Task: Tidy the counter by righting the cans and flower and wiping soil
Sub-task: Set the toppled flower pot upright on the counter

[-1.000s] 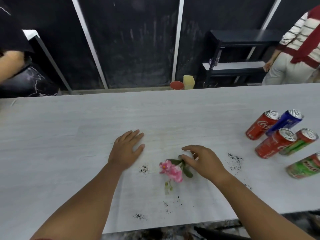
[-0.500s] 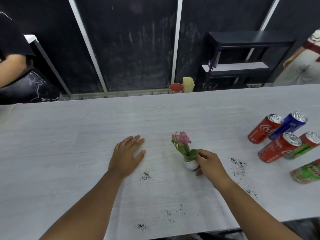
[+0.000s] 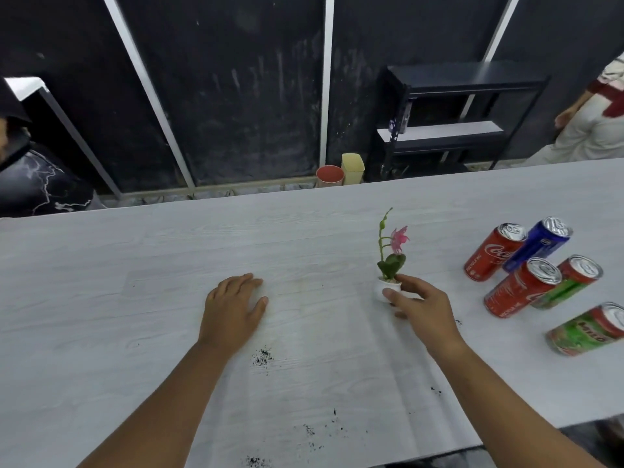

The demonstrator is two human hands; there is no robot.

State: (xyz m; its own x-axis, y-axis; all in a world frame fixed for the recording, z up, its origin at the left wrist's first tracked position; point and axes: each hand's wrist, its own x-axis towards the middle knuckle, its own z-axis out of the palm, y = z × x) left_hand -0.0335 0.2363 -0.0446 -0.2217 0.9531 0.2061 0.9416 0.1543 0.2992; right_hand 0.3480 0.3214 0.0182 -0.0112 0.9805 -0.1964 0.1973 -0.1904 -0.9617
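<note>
A small pink flower [image 3: 391,255] in a white pot [image 3: 383,288] stands upright on the pale counter [image 3: 135,265]. My right hand [image 3: 420,307] pinches the pot between thumb and fingers. My left hand [image 3: 233,307] rests flat on the counter to the left. Several cans lie on their sides at the right: two red cola cans [image 3: 491,253] [image 3: 516,288], a blue can [image 3: 537,244], and two green and red cans [image 3: 570,282] [image 3: 587,331]. Dark soil specks [image 3: 261,357] are scattered near the front edge, with more soil [image 3: 309,430] further forward.
Beyond the counter's far edge stand a red cup [image 3: 329,175] and a yellow cup [image 3: 353,168] on the floor by a dark wall. A black shelf unit [image 3: 452,119] is at the back right. One person [image 3: 597,119] stands at the far right, another person [image 3: 30,177] at the far left.
The flower lay on its side near the front; my right hand lifted it, stood it upright and moved it farther back and right. My left hand stayed flat in place.
</note>
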